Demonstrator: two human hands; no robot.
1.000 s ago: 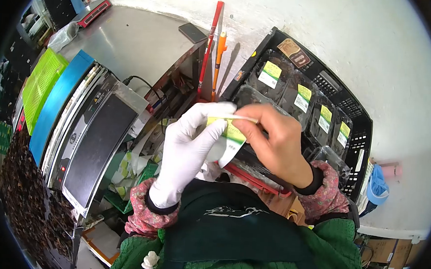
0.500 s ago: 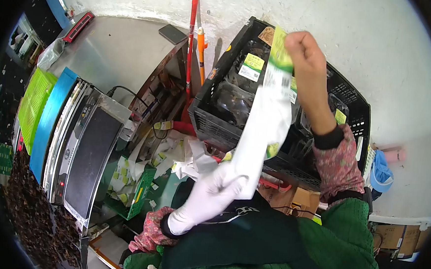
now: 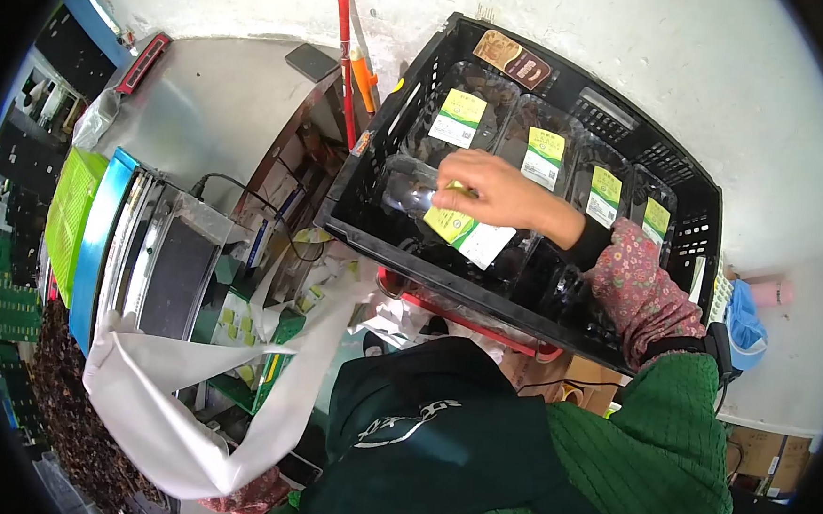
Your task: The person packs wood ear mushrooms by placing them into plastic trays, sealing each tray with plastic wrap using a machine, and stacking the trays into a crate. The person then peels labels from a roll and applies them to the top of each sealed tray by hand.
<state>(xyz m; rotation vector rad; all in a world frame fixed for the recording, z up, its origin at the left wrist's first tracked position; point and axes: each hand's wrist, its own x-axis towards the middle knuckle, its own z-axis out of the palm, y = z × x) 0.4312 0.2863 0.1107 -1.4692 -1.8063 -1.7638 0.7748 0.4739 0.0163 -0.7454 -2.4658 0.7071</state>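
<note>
My bare right hand point(image 3: 500, 198) is inside the black crate, fingers curled and thumb at the edge of a yellow-green and white label point(image 3: 448, 224). That label lies over a clear plastic box point(image 3: 408, 183) in the crate's near left corner. My left hand point(image 3: 113, 325), in a white glove, is at the lower left, mostly hidden behind a long white strip of label backing paper point(image 3: 304, 396). Its fingertips grip the strip's upper end, and the paper hangs in a blurred loop. Several boxes of dark contents beside my right hand carry similar labels, such as the label point(image 3: 545, 155).
The black crate point(image 3: 522, 306) stands against the white wall. A label printer or similar grey machine point(image 3: 179, 276) is at left, near a blue panel point(image 3: 102, 238) and a green basket point(image 3: 75, 203). Red and orange handles point(image 3: 346, 65) lean behind. A phone point(image 3: 311, 61) lies on the metal surface.
My right hand has moved down into the crate with the label, off the strip. My left hand has swung to the lower left with the backing paper, which now loops.
</note>
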